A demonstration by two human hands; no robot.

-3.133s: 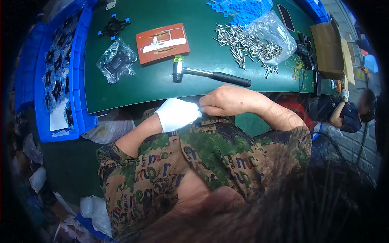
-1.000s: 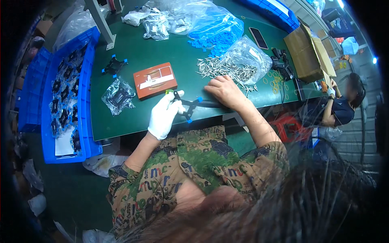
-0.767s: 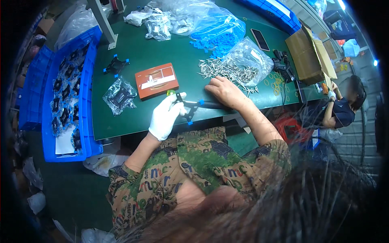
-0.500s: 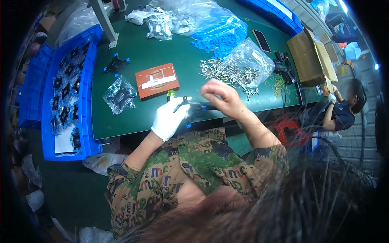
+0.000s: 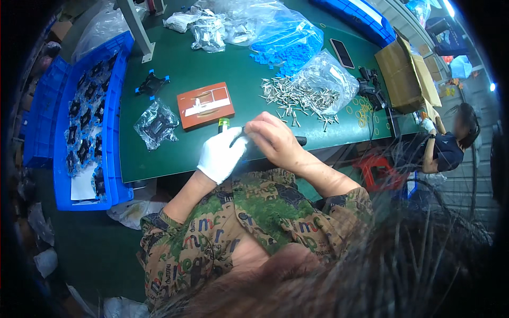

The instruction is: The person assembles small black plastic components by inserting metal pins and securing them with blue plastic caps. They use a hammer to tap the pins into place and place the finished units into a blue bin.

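Note:
Near the table's front edge, my left hand (image 5: 218, 158), in a white glove, is closed round a black part (image 5: 242, 132), mostly hidden now; the earlier frame shows a blue tip on it. My bare right hand (image 5: 275, 140) meets it from the right, thumb and fingers pinched at the part's upper end. Whatever those fingertips hold is too small to make out. A yellow-green cylinder (image 5: 224, 122) shows just beyond the left fingers. Right of my right hand, the end of a black rod (image 5: 301, 140) sticks out. A red-brown box (image 5: 207, 107) lies behind my left hand.
Metal pins (image 5: 281, 95) lie heaped beside a clear bag (image 5: 328, 85), with small blue pieces (image 5: 286, 63) behind. A black bracket (image 5: 152, 85) and a bagged one (image 5: 157, 124) lie left. Beyond are a blue crate (image 5: 119, 175), phone (image 5: 342, 53), carton (image 5: 405, 79) and co-worker (image 5: 445, 143).
My right hand has moved left and slightly down, from apart to the part in my left hand. The left hand has hardly moved. A co-worker's hands shifted at the far right.

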